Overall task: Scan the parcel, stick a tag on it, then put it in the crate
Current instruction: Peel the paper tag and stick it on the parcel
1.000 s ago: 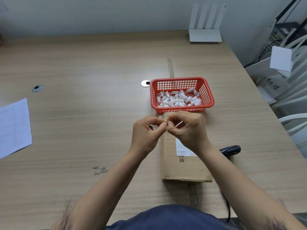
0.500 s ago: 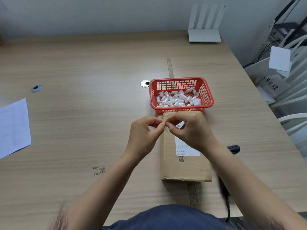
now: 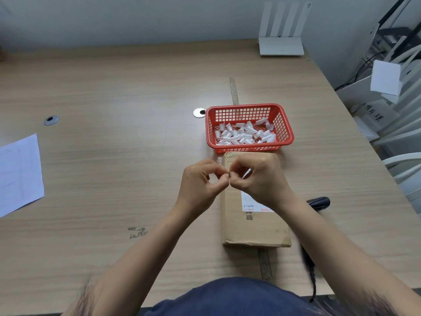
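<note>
A brown cardboard parcel [image 3: 255, 226] with a white shipping label [image 3: 249, 205] lies flat on the wooden table, its far end against a red mesh basket [image 3: 284, 124] holding several small white tags. Above the parcel's far end my left hand [image 3: 200, 185] and my right hand [image 3: 262, 179] meet fingertip to fingertip, pinching a small white tag [image 3: 247, 173] between them. A black handheld scanner [image 3: 319, 202] lies on the table right of the parcel, partly hidden by my right forearm.
A white sheet of paper [image 3: 19, 174] lies at the table's left edge. A white router [image 3: 281, 45] stands at the back right. Two round cable grommets [image 3: 50, 120] sit in the tabletop. White chairs and boxes crowd the floor beyond the right edge.
Both hands stay joined over the parcel's far end, working the small tag between the fingertips; they shifted only slightly. The parcel and basket have not moved.
</note>
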Demonstrator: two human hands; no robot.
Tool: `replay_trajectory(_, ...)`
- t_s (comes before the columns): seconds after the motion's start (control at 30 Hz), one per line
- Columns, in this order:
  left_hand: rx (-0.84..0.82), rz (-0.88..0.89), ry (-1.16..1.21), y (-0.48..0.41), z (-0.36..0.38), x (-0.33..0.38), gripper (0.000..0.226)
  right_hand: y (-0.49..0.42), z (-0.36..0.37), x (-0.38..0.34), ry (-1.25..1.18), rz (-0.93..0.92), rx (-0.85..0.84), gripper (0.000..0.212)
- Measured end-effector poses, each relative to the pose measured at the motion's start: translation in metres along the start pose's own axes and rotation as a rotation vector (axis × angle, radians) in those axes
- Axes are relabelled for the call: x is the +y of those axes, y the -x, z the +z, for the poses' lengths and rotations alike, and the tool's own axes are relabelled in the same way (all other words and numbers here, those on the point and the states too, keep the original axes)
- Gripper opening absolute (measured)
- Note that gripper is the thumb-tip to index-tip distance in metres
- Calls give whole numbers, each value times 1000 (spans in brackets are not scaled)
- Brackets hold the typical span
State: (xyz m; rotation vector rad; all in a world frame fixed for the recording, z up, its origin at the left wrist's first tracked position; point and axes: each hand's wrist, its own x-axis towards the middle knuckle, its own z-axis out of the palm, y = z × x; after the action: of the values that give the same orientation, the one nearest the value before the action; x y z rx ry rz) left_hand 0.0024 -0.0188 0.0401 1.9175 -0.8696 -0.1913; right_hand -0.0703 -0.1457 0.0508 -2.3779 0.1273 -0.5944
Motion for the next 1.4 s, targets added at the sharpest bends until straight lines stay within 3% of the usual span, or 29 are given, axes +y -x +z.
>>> replay_trajectory(0.43,-44,-112,241,-9,6,-5,7,1,-3,8,-352,253,61,16)
replay_trajectory(0.7,-15,-191,255,-13,6,-11,13,-3,-16,21,-403,379,100,26)
replay_trajectory(0.83,26,-265,291,-23,8,-23,29,-7,-27,35,-496,481,214,23)
replay_trajectory(1.03,44,-357,321,-52,24,-39,29,-10,-47,66,-569,600,428,21)
replay_trajectory(1.23,90,-374,158,-107,51,-57,11,-10,-69,101,-454,655,635,24)
replay_trajectory(1.4,-19,-283,-83,-169,85,-68,16,-12,-68,114,-438,673,618,24)
